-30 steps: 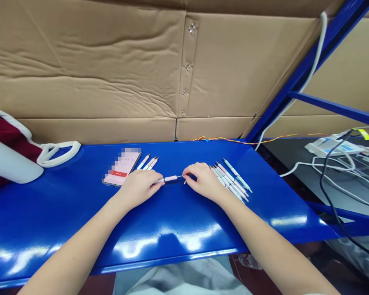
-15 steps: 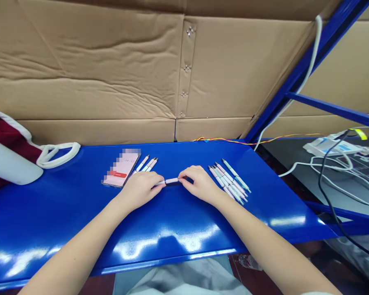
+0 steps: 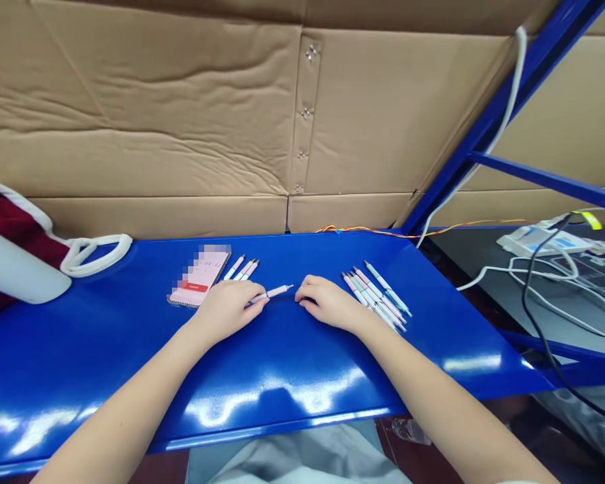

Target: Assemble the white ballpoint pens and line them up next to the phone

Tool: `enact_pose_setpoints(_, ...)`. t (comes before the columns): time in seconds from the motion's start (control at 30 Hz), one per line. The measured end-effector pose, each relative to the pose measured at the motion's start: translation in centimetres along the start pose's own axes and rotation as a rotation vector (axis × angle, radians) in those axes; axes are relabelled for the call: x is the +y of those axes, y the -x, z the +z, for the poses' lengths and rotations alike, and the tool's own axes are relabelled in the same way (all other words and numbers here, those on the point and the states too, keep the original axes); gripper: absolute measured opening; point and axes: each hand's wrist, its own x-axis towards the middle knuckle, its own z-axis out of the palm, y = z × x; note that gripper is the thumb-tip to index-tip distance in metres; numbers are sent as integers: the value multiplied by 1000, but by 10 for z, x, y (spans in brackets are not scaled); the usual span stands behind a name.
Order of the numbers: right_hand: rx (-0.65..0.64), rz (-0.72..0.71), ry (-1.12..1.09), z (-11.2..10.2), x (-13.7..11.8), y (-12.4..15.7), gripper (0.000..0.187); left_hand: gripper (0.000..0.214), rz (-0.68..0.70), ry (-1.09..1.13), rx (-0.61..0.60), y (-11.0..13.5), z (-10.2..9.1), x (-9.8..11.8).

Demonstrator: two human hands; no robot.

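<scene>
My left hand [image 3: 226,309] is shut on a slim pale pink pen [image 3: 275,292], whose pointed tip sticks out to the right. It rests on the glossy blue metal shelf [image 3: 292,363], just in front of a smartphone [image 3: 199,275] with a pink screen and a small group of pastel pens [image 3: 240,269]. My right hand [image 3: 330,304] lies curled on the shelf with nothing visible in it, beside a fanned bunch of pastel pens [image 3: 376,296].
Corrugated cardboard [image 3: 156,134] lines the back. A white and dark red bag [image 3: 20,259] sits at the far left. A blue steel rack upright [image 3: 494,114] rises at the right, with a white device [image 3: 544,242] and tangled cables [image 3: 544,282] past the shelf's edge.
My hands have moved apart; they held the pen between them before. My right hand has let go of it and moved right, and the pen stays in my left hand.
</scene>
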Motion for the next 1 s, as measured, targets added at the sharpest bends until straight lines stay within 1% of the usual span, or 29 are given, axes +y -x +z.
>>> enact_pose_setpoints(0.07, 17, 21, -28, 1, 1, -1, 16, 28, -4, 1, -6, 0, -1, 1)
enact_pose_setpoints(0.17, 120, 89, -186, -2, 2, -2, 18, 28, -7, -4, -13, 0, -1, 2)
enact_pose_setpoints(0.23, 193, 188, -419, -4, 1, -3, 16, 27, -11, -6, -17, 0, -1, 3)
enact_pose_setpoints(0.3, 235, 311, -731, -4, -1, -5, 10, 26, -15, -4, -20, -1, -1, 3)
enact_pose_setpoints(0.37, 258, 396, -1006, -2, -4, -7, 13, 26, -17, -3, -23, -1, 0, 3)
enact_pose_setpoints(0.43, 295, 430, -1130, 0, -7, -9, 20, 26, -15, -4, -21, 0, 1, 2)
enact_pose_setpoints(0.53, 364, 449, -1163, 3, -10, -9, 25, 25, -4, -9, -15, 0, 2, 2)
enact_pose_setpoints(0.6, 375, 452, -1173, 3, -11, -9, 25, 24, 9, -10, -13, 0, 3, 1)
enact_pose_setpoints(0.83, 299, 452, -1144, 6, -12, -10, 17, 24, 37, 0, -13, 0, 3, 0)
enact_pose_setpoints(1.0, 268, 419, -1120, 8, -9, -10, 16, 24, 64, -1, 27, 1, 4, 0)
